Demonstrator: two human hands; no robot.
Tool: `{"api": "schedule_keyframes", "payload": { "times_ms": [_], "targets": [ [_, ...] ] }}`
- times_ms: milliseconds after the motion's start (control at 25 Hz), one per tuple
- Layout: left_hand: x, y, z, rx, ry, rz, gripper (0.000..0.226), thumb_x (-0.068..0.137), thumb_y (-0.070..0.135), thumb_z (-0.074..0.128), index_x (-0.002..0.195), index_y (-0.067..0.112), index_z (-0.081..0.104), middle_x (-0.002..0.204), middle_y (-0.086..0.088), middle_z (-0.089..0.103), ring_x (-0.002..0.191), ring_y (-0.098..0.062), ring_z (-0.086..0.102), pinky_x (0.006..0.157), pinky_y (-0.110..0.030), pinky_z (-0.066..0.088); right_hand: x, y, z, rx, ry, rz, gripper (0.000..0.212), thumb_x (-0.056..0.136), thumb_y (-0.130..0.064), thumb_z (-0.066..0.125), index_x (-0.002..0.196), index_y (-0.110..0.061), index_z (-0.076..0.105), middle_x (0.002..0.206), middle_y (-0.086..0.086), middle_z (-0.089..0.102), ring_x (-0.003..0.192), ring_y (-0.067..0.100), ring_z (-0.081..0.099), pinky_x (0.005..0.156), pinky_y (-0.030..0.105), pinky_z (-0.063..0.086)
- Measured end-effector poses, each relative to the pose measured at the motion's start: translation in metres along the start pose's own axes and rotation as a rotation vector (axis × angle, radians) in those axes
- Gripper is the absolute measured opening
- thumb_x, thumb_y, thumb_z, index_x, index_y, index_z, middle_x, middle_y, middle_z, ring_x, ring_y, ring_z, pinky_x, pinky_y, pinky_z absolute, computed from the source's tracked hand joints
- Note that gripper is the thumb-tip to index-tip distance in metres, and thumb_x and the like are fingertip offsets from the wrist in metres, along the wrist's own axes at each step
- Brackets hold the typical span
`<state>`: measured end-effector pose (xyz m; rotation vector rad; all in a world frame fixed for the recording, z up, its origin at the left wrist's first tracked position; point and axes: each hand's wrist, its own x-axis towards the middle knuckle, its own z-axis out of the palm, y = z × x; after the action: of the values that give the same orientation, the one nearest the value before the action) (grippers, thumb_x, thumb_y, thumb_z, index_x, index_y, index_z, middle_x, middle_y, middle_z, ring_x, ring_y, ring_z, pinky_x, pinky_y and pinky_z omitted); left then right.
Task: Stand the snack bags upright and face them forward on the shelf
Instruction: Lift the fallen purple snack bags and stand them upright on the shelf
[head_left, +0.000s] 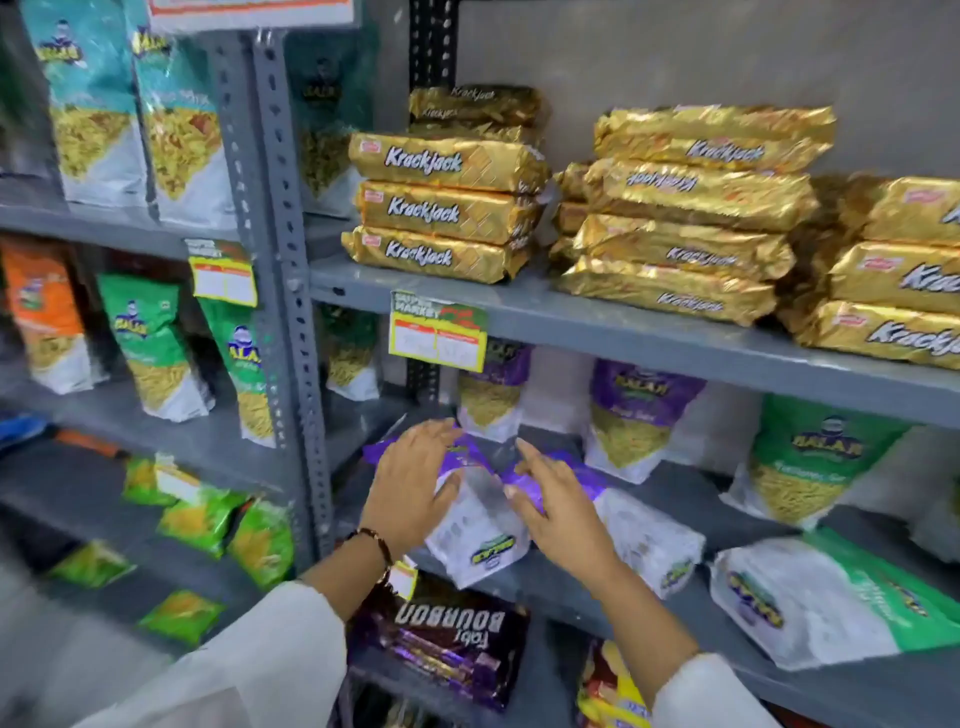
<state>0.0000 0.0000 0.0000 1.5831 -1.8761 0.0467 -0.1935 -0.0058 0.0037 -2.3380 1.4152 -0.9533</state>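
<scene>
Two purple-and-white snack bags lie flat on the grey middle shelf (582, 592), back side up. My left hand (413, 483) rests flat on the left lying bag (475, 535), fingers spread. Over the purple top of the right lying bag (649, 540) is my right hand (556, 509), fingers apart; I cannot tell whether it touches. Behind them two purple bags stand upright, one at the left (491, 395) and one at the right (631, 415). A green bag (810, 457) stands further right, and a green-and-white bag (831, 597) lies flat at the front right.
The shelf above holds stacks of gold Krackjack packs (441, 208). A yellow price tag (439, 332) hangs from that shelf's edge. Below are Bourbon biscuit packs (447, 634). A perforated grey upright (291, 260) separates the left rack, which carries more standing snack bags (150, 343).
</scene>
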Motion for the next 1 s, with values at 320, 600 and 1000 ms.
{"api": "schedule_keyframes", "payload": {
  "times_ms": [320,600,1000],
  "targets": [
    [0.057,-0.136,0.095,-0.575,-0.267,-0.882,0.058,0.083,0.045,0.032,0.116,0.003,0.054,0.13,-0.024,0.054,0.099,-0.022,0.06,0.085,-0.029,0.046,0.069,0.065,0.087,0.283,-0.349,0.579,0.027,0.093,-0.035,0.042,0.089,-0.019,0.063,0.094,0.004,0.066,0.089,0.015,0.058,0.086,0.03,0.049],
    [0.058,-0.162,0.122,-1.043,-0.022,-1.178,0.008,0.073,0.011,0.067,0.069,0.01,0.06,0.058,0.003,0.072,0.088,-0.022,0.05,0.068,-0.032,0.042,0.09,0.096,0.109,0.5,-0.2,0.978,0.022,0.08,-0.009,0.063,0.059,-0.009,0.056,0.037,0.0,0.049,0.03,0.007,0.042,0.039,0.015,0.035],
    [0.131,-0.138,0.045,-1.303,-0.056,-0.68,0.021,0.09,0.005,0.048,0.076,0.018,0.058,0.049,0.014,0.07,0.047,0.002,0.063,0.05,-0.017,0.056,0.089,0.076,0.124,0.71,0.165,0.747,0.045,0.079,0.013,0.04,0.051,-0.019,0.053,0.048,-0.007,0.054,0.058,0.018,0.047,0.058,0.032,0.043]
  ]
}}
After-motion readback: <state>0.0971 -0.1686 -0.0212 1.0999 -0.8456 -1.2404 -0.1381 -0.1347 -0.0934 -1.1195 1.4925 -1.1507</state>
